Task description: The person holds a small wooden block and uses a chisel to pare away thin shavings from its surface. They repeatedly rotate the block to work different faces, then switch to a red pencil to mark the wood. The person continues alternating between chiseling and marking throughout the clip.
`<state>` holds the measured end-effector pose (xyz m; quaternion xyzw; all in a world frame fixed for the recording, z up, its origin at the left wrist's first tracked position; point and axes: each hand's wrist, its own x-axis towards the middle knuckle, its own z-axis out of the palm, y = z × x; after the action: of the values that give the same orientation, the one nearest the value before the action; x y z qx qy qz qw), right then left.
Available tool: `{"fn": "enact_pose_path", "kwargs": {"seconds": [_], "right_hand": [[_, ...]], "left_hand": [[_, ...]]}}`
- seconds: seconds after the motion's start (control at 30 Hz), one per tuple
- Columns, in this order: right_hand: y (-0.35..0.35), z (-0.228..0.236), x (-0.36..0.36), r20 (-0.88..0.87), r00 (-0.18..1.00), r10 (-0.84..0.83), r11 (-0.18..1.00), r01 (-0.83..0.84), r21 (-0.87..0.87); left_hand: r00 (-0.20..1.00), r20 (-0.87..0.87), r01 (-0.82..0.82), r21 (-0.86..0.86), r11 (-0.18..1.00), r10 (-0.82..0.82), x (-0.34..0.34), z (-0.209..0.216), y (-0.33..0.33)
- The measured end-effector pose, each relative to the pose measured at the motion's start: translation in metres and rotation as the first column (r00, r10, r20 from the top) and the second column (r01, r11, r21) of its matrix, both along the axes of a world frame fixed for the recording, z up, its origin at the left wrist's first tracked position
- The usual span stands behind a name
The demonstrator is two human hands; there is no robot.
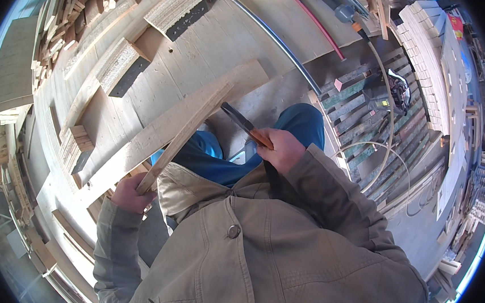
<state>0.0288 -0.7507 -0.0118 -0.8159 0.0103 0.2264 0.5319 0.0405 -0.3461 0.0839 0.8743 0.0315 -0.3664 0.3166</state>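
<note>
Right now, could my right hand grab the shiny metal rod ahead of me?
Probably not without freeing it first: your right hand is closed around the wooden-handled tool. Otherwise, the way to the metal rod looks free.

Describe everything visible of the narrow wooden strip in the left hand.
The narrow wooden strip is long, straight and pale brown, apparently bare wood. It slants from the lower left toward the upper right, crossing in front of a wider pale board in this view. The left hand grips its near end. The dark tip of a tool in the right hand is at its right edge, toward the far end; contact there is unclear.
</note>
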Motion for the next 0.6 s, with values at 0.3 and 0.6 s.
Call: {"fn": "enact_pose_path", "kwargs": {"seconds": [0.3,0.6], "right_hand": [[0.002,0.007,0.003,0.016,1.0,0.005,1.0,-0.005,0.0],[-0.002,0.015,0.005,-0.039,0.999,-0.007,0.999,0.009,0.036]], "left_hand": [[0.994,0.087,0.062,0.073,0.995,-0.069,-0.006,-0.004,0.001],[0.989,0.117,0.081,0.103,0.991,-0.093,-0.005,-0.008,0.005]]}}
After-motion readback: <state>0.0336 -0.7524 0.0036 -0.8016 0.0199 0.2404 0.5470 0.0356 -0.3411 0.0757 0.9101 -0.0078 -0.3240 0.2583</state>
